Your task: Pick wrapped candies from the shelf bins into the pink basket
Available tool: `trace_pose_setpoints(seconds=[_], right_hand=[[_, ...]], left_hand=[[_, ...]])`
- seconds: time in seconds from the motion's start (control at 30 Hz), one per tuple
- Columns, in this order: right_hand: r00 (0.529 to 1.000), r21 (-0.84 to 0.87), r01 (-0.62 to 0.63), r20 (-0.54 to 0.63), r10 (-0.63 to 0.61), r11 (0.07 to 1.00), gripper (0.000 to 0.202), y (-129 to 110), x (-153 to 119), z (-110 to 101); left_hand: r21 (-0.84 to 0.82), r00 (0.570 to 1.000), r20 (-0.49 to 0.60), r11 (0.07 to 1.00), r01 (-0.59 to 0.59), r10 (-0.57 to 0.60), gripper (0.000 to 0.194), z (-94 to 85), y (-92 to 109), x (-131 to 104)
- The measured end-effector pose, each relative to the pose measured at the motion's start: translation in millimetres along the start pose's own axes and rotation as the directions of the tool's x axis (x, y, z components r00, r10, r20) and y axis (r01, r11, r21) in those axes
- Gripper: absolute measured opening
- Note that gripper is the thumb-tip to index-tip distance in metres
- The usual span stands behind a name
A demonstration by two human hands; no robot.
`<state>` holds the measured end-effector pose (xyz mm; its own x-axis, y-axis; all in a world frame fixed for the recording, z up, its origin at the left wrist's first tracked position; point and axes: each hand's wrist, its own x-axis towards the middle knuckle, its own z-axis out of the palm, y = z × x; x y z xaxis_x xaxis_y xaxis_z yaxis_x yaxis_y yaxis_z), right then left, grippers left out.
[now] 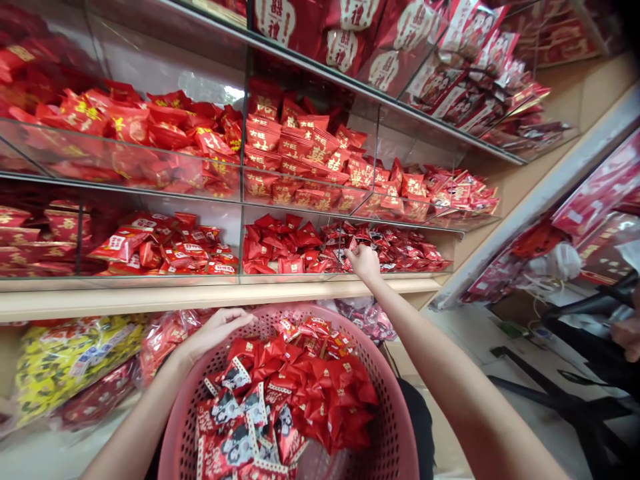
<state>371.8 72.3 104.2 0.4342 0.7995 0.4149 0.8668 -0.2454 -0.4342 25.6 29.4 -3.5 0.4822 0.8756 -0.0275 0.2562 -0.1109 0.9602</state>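
My right hand (367, 263) reaches over the glass lip of the lowest shelf, its fingers closed around a small red-and-white wrapped sweet (352, 245). More small dark-red wrapped sweets (410, 249) lie around it in that compartment. Below, a pink perforated plastic basket (400, 427) holds plain red packets (330, 393) and red packets with a black-and-white picture (240, 443). My left hand (220, 331) lies against the basket's far left rim with its fingers stretched out; its thumb is not clearly seen.
Glass-fronted shelves (150, 285) hold several heaps of red packets. Under them lie a clear bag of yellow packets (75, 367) and other bagged sweets. A black chair base (555, 393) stands at right, with part of another person's hand (627, 337) at the edge.
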Motion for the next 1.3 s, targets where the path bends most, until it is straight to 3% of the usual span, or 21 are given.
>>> trace_pose_setpoints(seconds=[0.2, 0.4, 0.53, 0.6, 0.67, 0.77, 0.87, 0.93, 1.0, 1.1, 1.3], right_hand=[[0.999, -0.044, -0.038, 0.011, 0.039, 0.998, 0.018, -3.4, 12.0, 6.7], [0.999, -0.014, 0.009, -0.047, -0.010, 1.000, 0.013, 4.8, 4.9, -4.8], [0.964, 0.231, 0.134, -0.257, -0.073, 0.964, 0.016, 2.6, -24.3, -26.9], [0.936, 0.393, 0.208, -0.347, -0.064, 0.896, 0.017, -2.5, -51.2, -39.1], [0.933, 0.536, 0.237, -0.359, -0.035, 0.811, 0.019, -10.8, -84.0, -47.5], [0.974, 0.708, 0.175, -0.225, -0.017, 0.685, 0.018, -27.3, -134.3, -46.4], [0.993, 0.842, -0.046, 0.097, -0.066, 0.538, 0.014, -43.9, -174.1, -29.2], [0.927, 0.861, -0.274, 0.355, -0.119, 0.428, 0.014, -52.3, -192.2, -14.4], [0.837, 0.825, -0.442, 0.520, -0.168, 0.353, 0.016, -57.2, -204.3, -1.5], [0.788, 0.805, -0.481, 0.571, -0.232, 0.348, 0.021, -58.1, -214.5, 11.2], [0.801, 0.831, -0.292, 0.483, -0.353, 0.474, 0.026, -53.0, -219.8, 22.9]], left_hand=[[-0.008, 1.000, -0.002, 1.000, -0.009, 0.009, 0.037, 0.9, 0.2, 0.7], [-0.037, 0.999, 0.013, 0.999, -0.034, 0.034, 0.035, 0.3, -5.7, 2.3], [-0.023, 0.999, 0.002, 0.999, -0.033, 0.033, 0.035, 0.8, -4.5, 1.5], [-0.005, 0.999, 0.002, 0.999, -0.038, 0.038, 0.035, 1.6, -4.9, 2.1], [0.009, 0.999, 0.000, 0.999, -0.047, 0.047, 0.035, 2.5, -7.0, 3.4], [0.030, 0.998, -0.004, 0.997, -0.064, 0.064, 0.035, 3.5, -11.7, 5.4], [0.048, 0.997, -0.007, 0.995, -0.082, 0.083, 0.033, 2.8, -13.9, 5.7], [0.048, 0.996, 0.009, 0.994, -0.094, 0.094, 0.032, 1.7, -13.0, 4.9], [0.033, 0.994, 0.055, 0.995, -0.098, 0.096, 0.031, 0.5, -10.7, 4.0], [-0.004, 0.985, 0.139, 0.995, -0.103, 0.103, 0.030, -0.9, -6.0, 2.6], [0.046, 0.971, 0.197, 0.988, -0.147, 0.135, 0.027, -3.8, 1.3, -0.6]])
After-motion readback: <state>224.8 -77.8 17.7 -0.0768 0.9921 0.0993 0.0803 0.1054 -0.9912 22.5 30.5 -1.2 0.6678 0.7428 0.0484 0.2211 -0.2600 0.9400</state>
